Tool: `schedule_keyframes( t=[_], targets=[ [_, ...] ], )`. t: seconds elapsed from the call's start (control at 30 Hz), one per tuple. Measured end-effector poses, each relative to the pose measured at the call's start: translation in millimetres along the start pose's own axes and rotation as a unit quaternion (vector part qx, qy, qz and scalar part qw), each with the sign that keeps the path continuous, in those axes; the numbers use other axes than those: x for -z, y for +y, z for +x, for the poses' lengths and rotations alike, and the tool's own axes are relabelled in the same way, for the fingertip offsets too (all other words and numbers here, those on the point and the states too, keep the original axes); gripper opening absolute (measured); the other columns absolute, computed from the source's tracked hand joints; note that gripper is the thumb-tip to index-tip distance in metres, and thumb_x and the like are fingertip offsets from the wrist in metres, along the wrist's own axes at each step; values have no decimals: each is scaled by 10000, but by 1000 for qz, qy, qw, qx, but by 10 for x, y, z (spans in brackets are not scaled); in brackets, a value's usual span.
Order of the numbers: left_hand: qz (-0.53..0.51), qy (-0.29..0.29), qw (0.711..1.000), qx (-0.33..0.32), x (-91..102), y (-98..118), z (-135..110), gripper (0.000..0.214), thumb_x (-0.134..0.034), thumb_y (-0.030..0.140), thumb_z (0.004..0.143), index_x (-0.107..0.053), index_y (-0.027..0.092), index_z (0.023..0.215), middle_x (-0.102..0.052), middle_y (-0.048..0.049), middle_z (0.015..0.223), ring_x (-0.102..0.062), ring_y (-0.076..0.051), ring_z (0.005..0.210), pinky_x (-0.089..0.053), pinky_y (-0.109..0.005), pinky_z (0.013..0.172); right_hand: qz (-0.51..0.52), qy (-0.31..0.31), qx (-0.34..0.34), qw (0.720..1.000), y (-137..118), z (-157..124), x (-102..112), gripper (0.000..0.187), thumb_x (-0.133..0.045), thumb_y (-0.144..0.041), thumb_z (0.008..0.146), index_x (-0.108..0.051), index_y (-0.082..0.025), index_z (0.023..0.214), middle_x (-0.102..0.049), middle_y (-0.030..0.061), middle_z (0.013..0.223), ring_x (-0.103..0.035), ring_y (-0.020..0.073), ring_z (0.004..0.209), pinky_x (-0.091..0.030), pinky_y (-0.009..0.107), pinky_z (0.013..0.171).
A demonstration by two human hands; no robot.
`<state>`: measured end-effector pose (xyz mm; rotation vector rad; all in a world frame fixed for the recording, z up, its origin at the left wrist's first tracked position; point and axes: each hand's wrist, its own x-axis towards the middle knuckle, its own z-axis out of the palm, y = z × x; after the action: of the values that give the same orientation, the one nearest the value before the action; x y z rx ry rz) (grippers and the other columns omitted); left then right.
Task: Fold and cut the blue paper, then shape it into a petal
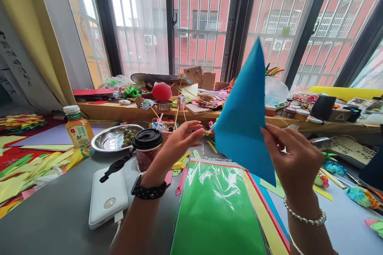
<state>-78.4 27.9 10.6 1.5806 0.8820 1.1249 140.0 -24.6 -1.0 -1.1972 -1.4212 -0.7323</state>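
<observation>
A blue sheet of paper [243,115], bent to a point at its top, is held up in front of the window. My right hand [291,151] pinches its right edge between thumb and fingers. Left of the paper, my left hand [182,143] is raised with its fingers apart, holding nothing. Below both hands lies a pack of green paper [218,211] in a shiny clear sleeve. Yellow, red and blue sheets stick out along the pack's right side.
A lidded cup [148,149], a white power bank [108,197] with a cable, a metal plate [103,139] of green fruit and a drink bottle [77,127] stand on the left. Paper strips [36,171] lie farther left. Paper flowers [360,197] are at right. Craft items crowd the windowsill [119,110].
</observation>
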Motion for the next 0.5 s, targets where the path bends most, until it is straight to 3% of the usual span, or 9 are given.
schedule_keyframes(
  t=[0.1, 0.2, 0.37, 0.5],
  targets=[
    [-134, -97, 986, -13, -229, 35, -68, 521, -606, 382, 716, -434, 194, 1170, -452, -119, 1265, -496, -232, 1084, -455, -319, 845, -25, -61, 147, 987, -167, -37, -60, 225, -507, -159, 806, -638, -194, 985, -624, 37, 671, -535, 169, 628, -445, 299, 643],
    [-182, -125, 975, -19, -348, 27, -99, 468, -589, 371, 741, -465, 182, 1150, -530, -97, 1185, -512, -223, 1059, -440, -322, 865, -20, -82, 221, 972, -318, -107, -151, 211, -536, -117, 781, -650, -154, 955, -644, 52, 725, -528, 174, 659, -445, 296, 635],
    [-175, -54, 983, -3, -358, -44, -46, 425, -569, 415, 743, -534, 156, 1078, -620, -70, 1026, -567, -215, 946, -472, -308, 778, -13, -118, 237, 964, -470, -185, -270, 173, -534, -117, 784, -660, -144, 899, -650, 56, 739, -532, 180, 668, -436, 296, 597],
    [-111, 4, 994, 25, -268, -97, -1, 350, -554, 415, 751, -590, 133, 956, -654, -53, 907, -596, -193, 832, -473, -297, 730, 94, -185, 177, 962, -466, -137, -228, 156, -573, -249, 776, -668, -152, 852, -648, 57, 743, -546, 182, 707, -452, 295, 635]
  ],
)
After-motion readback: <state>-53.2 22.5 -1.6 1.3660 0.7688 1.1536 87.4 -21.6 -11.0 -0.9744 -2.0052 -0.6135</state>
